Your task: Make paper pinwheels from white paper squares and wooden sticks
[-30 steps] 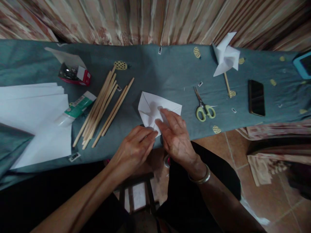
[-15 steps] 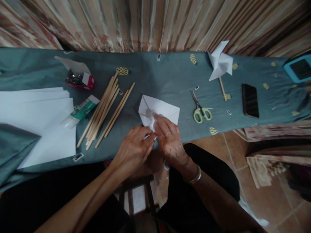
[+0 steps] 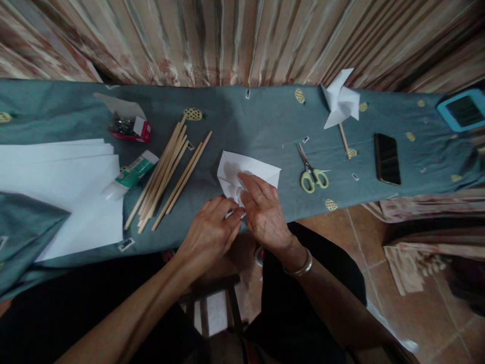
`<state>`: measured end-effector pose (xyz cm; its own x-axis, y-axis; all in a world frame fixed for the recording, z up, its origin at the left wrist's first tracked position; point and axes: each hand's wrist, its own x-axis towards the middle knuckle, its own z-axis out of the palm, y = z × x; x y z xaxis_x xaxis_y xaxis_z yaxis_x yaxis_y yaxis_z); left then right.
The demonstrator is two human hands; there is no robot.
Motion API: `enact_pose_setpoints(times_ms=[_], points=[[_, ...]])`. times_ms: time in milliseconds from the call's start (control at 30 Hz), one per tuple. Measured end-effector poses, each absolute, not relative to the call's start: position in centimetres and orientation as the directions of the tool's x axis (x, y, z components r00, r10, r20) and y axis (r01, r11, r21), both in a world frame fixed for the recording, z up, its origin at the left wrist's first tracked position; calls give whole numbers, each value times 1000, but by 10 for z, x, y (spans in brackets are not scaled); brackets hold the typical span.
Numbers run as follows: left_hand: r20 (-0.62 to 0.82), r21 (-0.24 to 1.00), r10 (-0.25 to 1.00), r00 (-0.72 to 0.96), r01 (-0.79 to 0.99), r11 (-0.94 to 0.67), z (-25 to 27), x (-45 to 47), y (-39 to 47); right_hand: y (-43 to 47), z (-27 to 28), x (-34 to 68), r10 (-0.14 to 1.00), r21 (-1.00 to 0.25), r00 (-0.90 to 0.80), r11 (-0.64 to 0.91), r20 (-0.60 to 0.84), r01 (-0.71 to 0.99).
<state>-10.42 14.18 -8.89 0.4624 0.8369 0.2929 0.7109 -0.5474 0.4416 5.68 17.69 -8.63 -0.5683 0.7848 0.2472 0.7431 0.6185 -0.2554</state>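
The paper (image 3: 235, 164) lies on the surface (image 3: 261, 119), long axis left to right, its near corner pinched by the left hand (image 3: 210, 227), while the right hand (image 3: 265, 217), nearer its middle, rests open-fingered on top.

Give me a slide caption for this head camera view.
Left hand and right hand on creased white paper, between wooden sticks and green-handled scissors.

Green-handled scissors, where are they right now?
In the head view, the scissors lie on the cloth, right of center, between the folded paper partly under the right hand and the dark phone farther right.
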Motion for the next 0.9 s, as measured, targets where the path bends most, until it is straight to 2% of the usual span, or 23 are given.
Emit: enact_pose_setpoints(times_ms=[200,300,433,900], points=[[301,415,833,465,723,-553,-89,-104,142,181,-80,70,828,-369,-502,560,249,742],[286,405,831,477,726,-556,-86,-104,143,195,-77,82,874,-408,-406,485,268,774],[271,382,817,509,722,-577,-81,-108,146,211,-81,92,902,-390,-357,427,242,816],[266,273,823,501,780,-563,-80,-142,183,177,-65,112,896,-325,-395,442,203,836]])
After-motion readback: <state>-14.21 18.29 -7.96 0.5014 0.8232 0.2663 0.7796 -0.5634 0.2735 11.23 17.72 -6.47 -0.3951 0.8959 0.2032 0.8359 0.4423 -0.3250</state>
